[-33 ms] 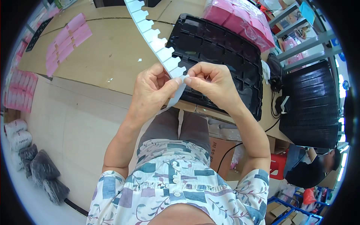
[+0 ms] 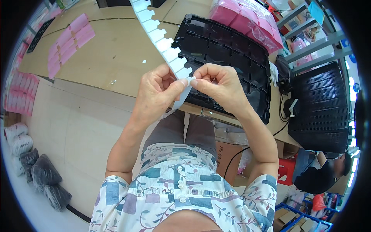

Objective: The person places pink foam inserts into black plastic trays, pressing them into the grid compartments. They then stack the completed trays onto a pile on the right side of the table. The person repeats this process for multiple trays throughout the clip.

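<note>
We are pinching a long, white, flat strip with a toothed edge (image 2: 159, 38) between the thumb and curled fingers of our left hand (image 2: 158, 92), while our right hand (image 2: 218, 85) is gripping one small tab with thumb and forefinger nearly meeting. The strip is stretching far and leftward over the brown tabletop (image 2: 116, 46), just left of a black plastic compartmented tray (image 2: 228, 50).

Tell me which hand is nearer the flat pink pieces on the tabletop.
Left. The left hand is right of the flat pink pieces, closer to the body; the right hand is farther right, beyond the left one.
</note>
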A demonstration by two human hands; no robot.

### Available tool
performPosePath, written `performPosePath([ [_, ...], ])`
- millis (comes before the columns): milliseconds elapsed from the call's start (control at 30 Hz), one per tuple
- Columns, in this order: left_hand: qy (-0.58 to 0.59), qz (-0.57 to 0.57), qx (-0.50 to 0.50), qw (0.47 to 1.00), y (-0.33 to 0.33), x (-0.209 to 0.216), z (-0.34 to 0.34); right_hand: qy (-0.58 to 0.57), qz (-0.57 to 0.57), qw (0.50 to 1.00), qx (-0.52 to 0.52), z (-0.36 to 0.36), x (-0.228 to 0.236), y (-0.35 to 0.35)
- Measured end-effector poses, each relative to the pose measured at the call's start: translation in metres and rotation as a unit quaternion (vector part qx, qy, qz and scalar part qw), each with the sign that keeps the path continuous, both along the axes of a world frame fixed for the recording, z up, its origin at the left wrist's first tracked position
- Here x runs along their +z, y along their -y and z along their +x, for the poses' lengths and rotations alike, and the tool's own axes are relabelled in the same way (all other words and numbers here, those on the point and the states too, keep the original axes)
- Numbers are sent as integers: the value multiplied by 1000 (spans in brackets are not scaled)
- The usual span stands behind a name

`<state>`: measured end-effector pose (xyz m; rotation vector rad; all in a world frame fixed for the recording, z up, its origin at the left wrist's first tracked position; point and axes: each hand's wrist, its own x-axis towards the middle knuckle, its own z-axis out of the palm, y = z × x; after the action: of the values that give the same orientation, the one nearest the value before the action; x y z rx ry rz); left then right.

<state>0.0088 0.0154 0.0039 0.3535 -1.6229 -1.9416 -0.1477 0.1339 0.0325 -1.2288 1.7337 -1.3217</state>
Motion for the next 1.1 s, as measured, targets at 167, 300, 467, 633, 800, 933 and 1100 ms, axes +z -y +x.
performPosePath([
  [167, -8, 29, -31, 999, -1, 5, -4, 48, 1, 999, -1, 2, 6, -4],
  [300, 23, 31, -24, 999, -2, 5, -7, 17, 16, 1000, -6, 1, 3, -5],
  [467, 22, 13, 49, 998, -7, -9, -21, -425, -167, 888, -60, 17, -7, -5],
  [633, 21, 37, 41, 998, -4, -14, -24, -467, -192, 863, 28, 6, -1, -26],
  [800, 37, -38, -50, 997, -4, -22, -3, -148, 7, 981, -126, -115, 32, -63],
  [933, 4, 6, -148, 989, -7, -24, -4, -374, 125, 907, -146, -240, 13, -99],
  [1100, 14, -30, -167, 985, -2, -26, -19, -510, 201, 832, -86, -285, 12, -88],
])
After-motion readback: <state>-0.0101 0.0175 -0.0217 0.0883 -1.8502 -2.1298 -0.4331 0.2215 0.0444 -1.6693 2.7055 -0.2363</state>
